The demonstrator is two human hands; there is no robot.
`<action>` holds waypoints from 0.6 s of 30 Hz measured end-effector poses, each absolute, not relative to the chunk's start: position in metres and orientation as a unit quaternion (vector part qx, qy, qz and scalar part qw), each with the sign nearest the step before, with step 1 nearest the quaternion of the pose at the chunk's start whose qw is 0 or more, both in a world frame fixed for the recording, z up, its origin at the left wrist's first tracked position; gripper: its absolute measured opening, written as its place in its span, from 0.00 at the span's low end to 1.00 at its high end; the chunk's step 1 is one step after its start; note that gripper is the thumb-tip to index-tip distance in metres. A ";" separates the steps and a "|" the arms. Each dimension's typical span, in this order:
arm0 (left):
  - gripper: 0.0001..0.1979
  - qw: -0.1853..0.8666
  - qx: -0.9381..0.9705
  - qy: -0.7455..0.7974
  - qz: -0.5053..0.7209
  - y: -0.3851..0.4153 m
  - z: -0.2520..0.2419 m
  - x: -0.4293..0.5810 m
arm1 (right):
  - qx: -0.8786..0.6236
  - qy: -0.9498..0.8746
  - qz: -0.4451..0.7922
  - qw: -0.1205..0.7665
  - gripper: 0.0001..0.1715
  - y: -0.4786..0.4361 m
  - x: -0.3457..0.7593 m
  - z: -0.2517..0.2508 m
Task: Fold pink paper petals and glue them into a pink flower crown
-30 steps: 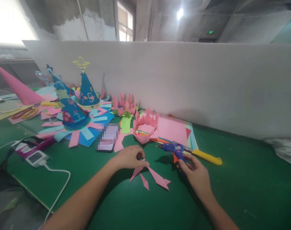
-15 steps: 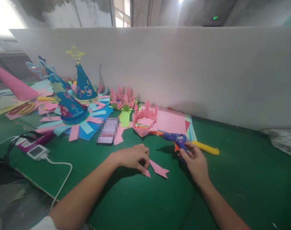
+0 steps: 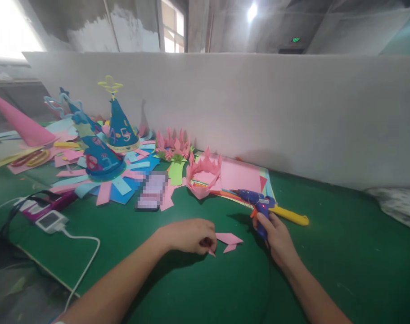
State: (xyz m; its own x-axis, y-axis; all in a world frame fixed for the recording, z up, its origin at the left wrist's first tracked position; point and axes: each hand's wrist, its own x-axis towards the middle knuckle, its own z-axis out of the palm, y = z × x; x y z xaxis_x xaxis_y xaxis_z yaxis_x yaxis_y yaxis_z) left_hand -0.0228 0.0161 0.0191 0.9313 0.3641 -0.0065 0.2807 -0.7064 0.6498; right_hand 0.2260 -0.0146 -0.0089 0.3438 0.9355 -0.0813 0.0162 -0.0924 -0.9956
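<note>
My left hand is closed in a pinch on a folded pink paper piece. Most of that piece is hidden by the fingers, but a pointed tip shows below them. Just right of the fingertips, more folded pink paper with pointed ends shows over the green table. Whether it joins the pinched part I cannot tell. My right hand grips the handle of a blue glue gun with an orange trigger. Its nozzle points left, near a standing pink paper crown.
A yellow-handled tool lies behind the glue gun. Pink sheets rest beside the crown, and a phone lies to its left. Blue cone hats and paper strips crowd the left side. A white cable runs off the table edge.
The pink paper at my left fingertips has turned, and its free end points more to the right. My right hand has moved the glue gun slightly right and down. The camera view has shifted a little.
</note>
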 end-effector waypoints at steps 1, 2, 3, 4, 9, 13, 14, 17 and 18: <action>0.10 0.346 0.920 0.171 0.063 0.016 0.019 -0.022 | -0.601 -0.385 0.428 0.554 0.23 -0.014 0.226 -0.010; 0.10 0.356 0.917 0.166 0.066 0.016 0.019 -0.022 | -0.592 -0.380 0.438 0.561 0.24 -0.013 0.227 -0.012; 0.10 0.371 0.912 0.160 0.071 0.016 0.020 -0.022 | -0.583 -0.375 0.448 0.565 0.24 -0.012 0.227 -0.013; 0.08 0.393 0.903 0.155 0.076 0.016 0.020 -0.023 | -0.575 -0.373 0.459 0.566 0.25 -0.012 0.227 -0.014; 0.07 0.590 0.752 0.217 0.199 0.021 0.028 -0.022 | -0.547 -0.398 0.495 0.546 0.23 -0.014 0.226 -0.013; 0.13 0.711 0.511 0.262 0.406 0.029 0.023 -0.018 | -0.529 -0.411 0.526 0.524 0.22 -0.015 0.227 -0.011; 0.14 0.729 0.458 0.265 0.434 0.031 0.020 -0.017 | -0.527 -0.415 0.531 0.517 0.22 -0.015 0.227 -0.011; 0.15 0.763 0.345 0.283 0.467 0.037 0.012 -0.014 | -0.535 -0.439 0.530 0.490 0.24 -0.016 0.228 -0.010; 0.15 0.764 0.328 0.288 0.474 0.038 0.010 -0.014 | -0.539 -0.451 0.527 0.478 0.24 -0.017 0.228 -0.009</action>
